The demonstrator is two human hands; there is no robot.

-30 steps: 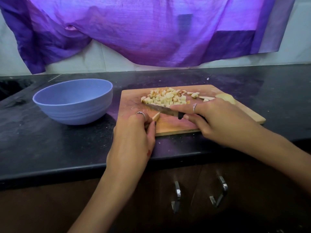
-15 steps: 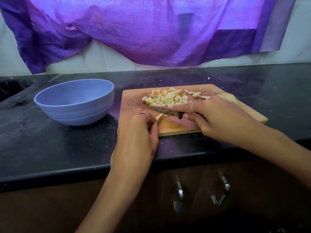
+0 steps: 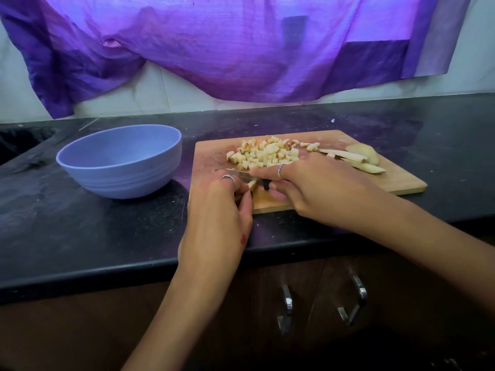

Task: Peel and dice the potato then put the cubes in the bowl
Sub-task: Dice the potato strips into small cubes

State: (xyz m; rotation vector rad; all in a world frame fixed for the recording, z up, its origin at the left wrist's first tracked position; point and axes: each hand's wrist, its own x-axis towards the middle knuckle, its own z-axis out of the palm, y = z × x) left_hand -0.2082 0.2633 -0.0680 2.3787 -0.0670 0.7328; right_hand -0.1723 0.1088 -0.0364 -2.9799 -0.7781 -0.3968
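Note:
A wooden cutting board (image 3: 401, 180) lies on the black counter. A heap of pale potato cubes (image 3: 265, 155) sits at its far middle. Uncut potato slices and a chunk (image 3: 360, 158) lie at the board's right. My left hand (image 3: 219, 210) pinches a small potato piece (image 3: 252, 184) at the board's near left edge. My right hand (image 3: 316, 188) grips a black-handled knife (image 3: 238, 173), forefinger stretched along the blade, which lies across the held piece. An empty blue bowl (image 3: 120, 162) stands left of the board.
The black counter (image 3: 93, 231) ends in a front edge just below my hands. Brown cabinet doors with metal handles (image 3: 351, 301) are underneath. A purple cloth (image 3: 227, 44) hangs on the wall behind. A dark recess (image 3: 18, 143) is at the far left.
The knife blade has slid left and come down across the piece my left hand holds. Both hands stay in nearly the same place.

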